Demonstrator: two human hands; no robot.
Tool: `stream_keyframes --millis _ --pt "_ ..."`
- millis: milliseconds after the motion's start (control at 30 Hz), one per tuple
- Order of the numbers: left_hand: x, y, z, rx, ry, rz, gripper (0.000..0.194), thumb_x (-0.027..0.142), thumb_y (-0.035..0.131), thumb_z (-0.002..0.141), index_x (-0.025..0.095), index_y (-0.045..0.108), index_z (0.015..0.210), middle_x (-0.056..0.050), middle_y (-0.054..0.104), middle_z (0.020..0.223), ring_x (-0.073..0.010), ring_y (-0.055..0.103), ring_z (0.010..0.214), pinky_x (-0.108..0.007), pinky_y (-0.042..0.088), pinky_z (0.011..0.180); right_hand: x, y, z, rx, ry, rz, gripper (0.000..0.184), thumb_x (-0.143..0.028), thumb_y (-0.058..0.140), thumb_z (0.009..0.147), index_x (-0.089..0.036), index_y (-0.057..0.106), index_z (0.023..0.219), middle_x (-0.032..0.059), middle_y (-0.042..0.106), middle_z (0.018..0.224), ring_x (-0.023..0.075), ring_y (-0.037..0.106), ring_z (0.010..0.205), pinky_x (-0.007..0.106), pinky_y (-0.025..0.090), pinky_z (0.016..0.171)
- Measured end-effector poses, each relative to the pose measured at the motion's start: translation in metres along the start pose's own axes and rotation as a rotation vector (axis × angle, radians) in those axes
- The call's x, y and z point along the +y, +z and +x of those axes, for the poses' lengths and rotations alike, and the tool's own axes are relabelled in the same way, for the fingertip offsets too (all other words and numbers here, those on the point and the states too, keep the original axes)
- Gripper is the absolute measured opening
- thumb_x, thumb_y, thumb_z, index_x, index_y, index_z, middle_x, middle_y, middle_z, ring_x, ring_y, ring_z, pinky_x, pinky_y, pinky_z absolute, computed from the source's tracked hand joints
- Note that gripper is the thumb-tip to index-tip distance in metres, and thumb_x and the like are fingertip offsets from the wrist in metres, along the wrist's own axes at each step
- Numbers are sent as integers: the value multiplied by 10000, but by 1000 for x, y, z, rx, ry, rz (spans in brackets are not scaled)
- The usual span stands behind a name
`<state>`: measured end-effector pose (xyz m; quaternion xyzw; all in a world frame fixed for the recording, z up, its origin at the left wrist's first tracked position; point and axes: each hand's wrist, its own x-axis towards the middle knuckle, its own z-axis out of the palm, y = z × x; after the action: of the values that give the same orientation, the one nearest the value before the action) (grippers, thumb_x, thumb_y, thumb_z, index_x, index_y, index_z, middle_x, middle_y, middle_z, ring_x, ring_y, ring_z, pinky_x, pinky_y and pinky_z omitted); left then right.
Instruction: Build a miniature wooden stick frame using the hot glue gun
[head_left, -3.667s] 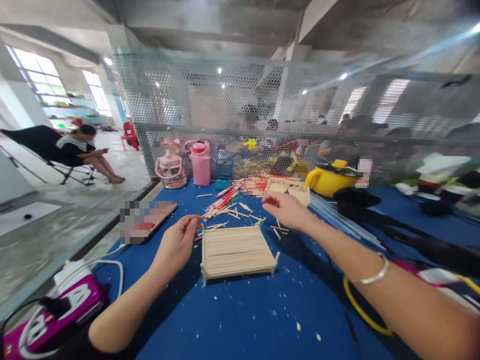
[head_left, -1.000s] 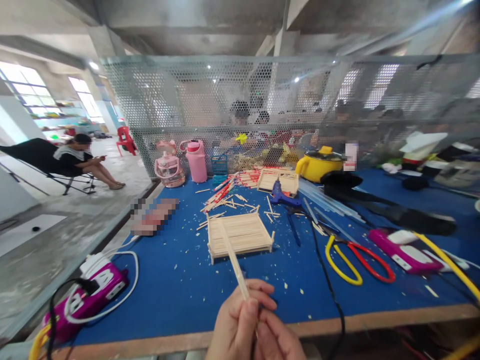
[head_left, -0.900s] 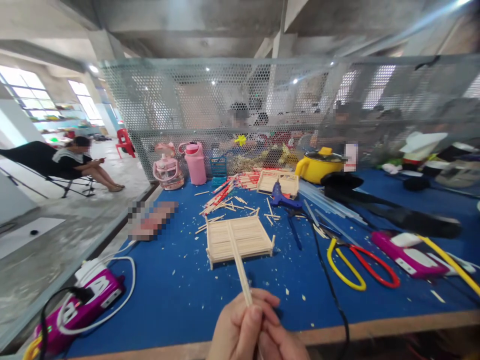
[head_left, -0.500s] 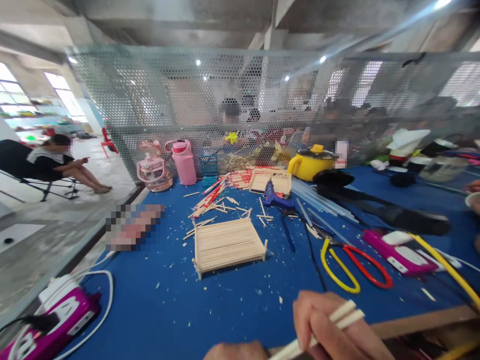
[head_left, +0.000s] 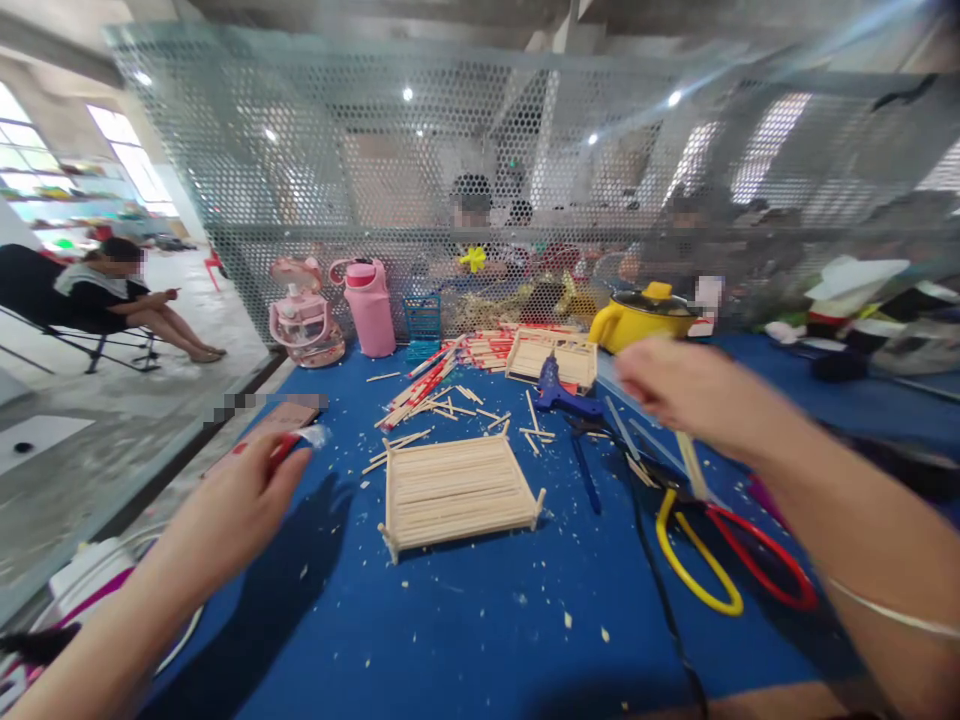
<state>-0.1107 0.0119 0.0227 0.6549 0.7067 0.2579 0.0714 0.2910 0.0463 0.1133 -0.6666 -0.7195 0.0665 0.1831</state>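
Note:
My left hand (head_left: 232,510), raised over the left side of the table, pinches a crumpled clear-and-red plastic wrapper (head_left: 313,436). On the right, my right hand (head_left: 675,390) is smeared by motion but closed round a pair of wooden chopsticks (head_left: 691,466), whose lower ends point down towards the pliers (head_left: 701,530) with yellow and red handles. Between my hands a small rectangular frame of glued wooden sticks (head_left: 459,490) lies on the blue table, with short posts at its corners. Neither hand touches it.
Behind lie red-wrapped chopsticks (head_left: 424,390), loose cut sticks (head_left: 454,405), a second stick frame (head_left: 517,360) and a blue glue gun (head_left: 559,393) with a black cord. Pink bottles (head_left: 371,315) and a yellow pot (head_left: 637,325) stand by the mesh screen (head_left: 360,190). A phone (head_left: 289,414) lies left.
My hands were together at the table's front edge on the chopsticks. They have moved apart: the left leftward with the wrapper, the right up and forward with the chopsticks.

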Motion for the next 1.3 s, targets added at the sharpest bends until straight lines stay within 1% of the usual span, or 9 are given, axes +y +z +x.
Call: stream_keyframes --millis 133,333,500,600,700,867,1000,1133,1300 --pt "2 33 39 -53 81 259 652 482 469 817 50 479 1307 -246 475 1369 -400 463 1235 -516 405 951 -15 72 51 -181 107 -211 270 -382 604 835 -128 662 765 130 684 895 211 628 879 319 460 764" --pt "9 49 25 60 185 400 567 110 418 772 167 489 1332 -150 375 1476 -347 311 1365 -552 342 1035 -16 122 77 -286 275 -316 327 -346 565 889 -151 573 1152 95 588 1174 204 593 1013 414 503 858" --pt "1 50 23 -9 240 283 601 32 404 709 206 562 1262 -97 447 1433 -311 352 1350 -530 353 1054 -22 114 87 -345 323 -215 342 -337 576 884 -144 563 1165 99 586 1167 204 597 1003 404 512 840" --pt "-1 50 25 -5 289 202 624 7 394 667 198 588 1228 -86 479 1401 -277 372 1340 -484 342 1085 -27 94 78 -354 328 -70 270 -360 575 875 -121 620 993 63 643 975 153 619 813 313 517 704" --pt "-3 51 27 -23 349 126 689 -12 377 617 169 567 1254 -91 495 1384 -247 400 1322 -434 323 1111 -28 69 49 -414 314 147 261 -333 549 835 -123 605 690 8 609 641 67 474 474 210 356 441" --pt "-8 51 29 -23 349 32 794 8 383 607 69 380 1399 -137 482 1399 -259 397 1328 -415 309 1125 -29 52 -8 -617 325 474 250 -359 555 729 -159 520 582 -31 501 509 36 324 381 197 174 371" --pt "4 37 28 172 253 -105 609 54 394 696 114 513 1290 -111 580 1300 -243 502 1239 -393 368 1086 -31 65 -25 -674 369 627 251 -385 606 669 -186 462 615 -84 384 470 30 241 378 196 115 375" --pt "43 17 32 376 241 -230 400 134 423 786 151 627 1129 -71 676 1121 -222 612 1059 -369 457 983 -30 72 -23 -676 393 699 234 -373 629 657 -190 483 672 -97 371 468 29 228 377 192 107 371" --pt "109 30 53 -94 488 -300 391 150 449 804 148 656 1136 -88 707 1089 -211 662 951 -342 516 870 -28 68 -26 -686 389 730 307 -403 658 639 -189 440 606 -97 366 439 21 221 356 194 94 359"
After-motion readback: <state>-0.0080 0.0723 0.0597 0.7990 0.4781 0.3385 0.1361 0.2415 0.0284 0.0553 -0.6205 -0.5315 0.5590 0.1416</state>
